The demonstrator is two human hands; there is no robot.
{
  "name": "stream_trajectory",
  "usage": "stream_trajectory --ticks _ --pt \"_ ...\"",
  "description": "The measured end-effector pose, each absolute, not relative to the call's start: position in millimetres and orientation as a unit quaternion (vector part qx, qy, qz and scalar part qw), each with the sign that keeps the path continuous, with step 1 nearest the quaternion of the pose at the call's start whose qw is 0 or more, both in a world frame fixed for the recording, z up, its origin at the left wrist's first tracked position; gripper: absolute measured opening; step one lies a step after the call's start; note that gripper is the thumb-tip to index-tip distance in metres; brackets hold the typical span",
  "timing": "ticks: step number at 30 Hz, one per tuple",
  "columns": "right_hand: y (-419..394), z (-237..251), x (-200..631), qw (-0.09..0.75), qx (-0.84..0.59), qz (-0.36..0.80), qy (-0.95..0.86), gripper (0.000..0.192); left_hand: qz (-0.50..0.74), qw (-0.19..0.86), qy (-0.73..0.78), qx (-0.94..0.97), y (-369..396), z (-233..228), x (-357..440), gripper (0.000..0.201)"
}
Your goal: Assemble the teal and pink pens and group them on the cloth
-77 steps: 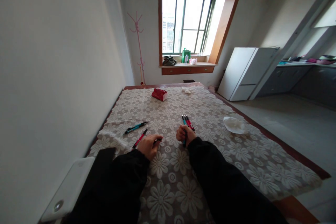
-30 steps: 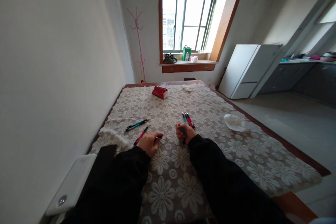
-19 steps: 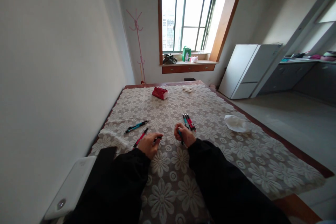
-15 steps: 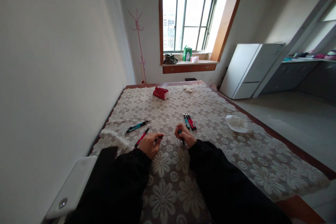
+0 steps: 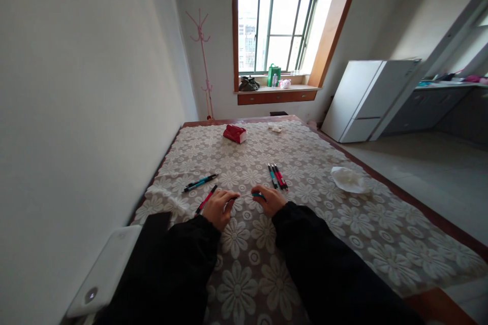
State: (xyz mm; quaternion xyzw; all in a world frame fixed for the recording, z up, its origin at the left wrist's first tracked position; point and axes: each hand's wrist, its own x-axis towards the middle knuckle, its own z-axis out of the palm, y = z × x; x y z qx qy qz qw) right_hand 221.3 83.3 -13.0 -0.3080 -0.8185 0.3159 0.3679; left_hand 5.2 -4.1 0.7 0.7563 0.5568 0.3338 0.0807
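- The right hand [image 5: 271, 200] has changed most: half a second ago it stood with the teal pen [image 5: 259, 195] upright in a closed fist, and now it lies lower on the lace tablecloth [image 5: 343, 223], turned inward, the pen nearly level and pointing at the left hand — fingers still wrapped round it.
- The left hand [image 5: 216, 208] has hardly moved; its fingers are pinched on a thin dark piece [image 5: 232, 197] whose tip reaches toward the teal pen. Whether the two parts touch is too small to tell.
- The view has shifted a little, so the window [image 5: 274, 25] and the white cabinet [image 5: 366, 99] sit slightly further right than before.
- The tablecloth, with its flower pattern, covers the whole table; the white wall runs just along its left edge.
- A flat white device [image 5: 102, 271] lies at the near left corner, beside the left sleeve.
- A crumpled white tissue [image 5: 348, 180] lies well to the right of the hands.
- A red packet [image 5: 235, 133] sits far up the table, near the end by the window.
- A bundle of three pens [image 5: 277, 176] — teal, red, dark — lies just beyond the right hand.
- A teal and black pen [image 5: 200, 182] lies beyond the left hand, and a red pen [image 5: 205, 199] just beside it.
- Nothing lies between the two hands except bare cloth.
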Motion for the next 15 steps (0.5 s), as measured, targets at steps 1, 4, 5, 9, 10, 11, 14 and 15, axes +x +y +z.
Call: stream_trajectory --ticks 1,4,5,9,10,11,14,15 --pt "84 -12 222 0.367 -0.31 0.291 -0.827 0.011 0.333 0.081 0.556 0.757 -4 1 5 0.026" --pt "82 -13 221 0.352 -0.291 0.247 -0.855 0.01 0.331 0.08 0.554 0.76 -5 0 5 0.026" --pt "81 -13 220 0.347 -0.279 0.241 -0.862 0.012 0.329 0.081 0.552 0.762 -4 0 5 0.026" --pt "75 -15 216 0.349 -0.262 0.22 -0.872 0.022 0.346 0.102 0.545 0.757 -4 -3 6 0.026" --pt "74 -14 215 0.346 -0.262 0.209 -0.876 0.02 0.357 0.109 0.544 0.751 -4 -4 7 0.025" --pt "72 -13 215 0.338 -0.258 0.196 -0.884 0.017 0.37 0.116 0.542 0.745 -3 -6 7 0.024" --pt "68 -10 212 0.306 -0.232 0.16 -0.909 0.014 0.397 0.13 0.529 0.739 -3 -8 8 0.02" --pt "67 -10 212 0.299 -0.223 0.151 -0.915 0.015 0.403 0.136 0.523 0.739 -3 -9 9 0.021"
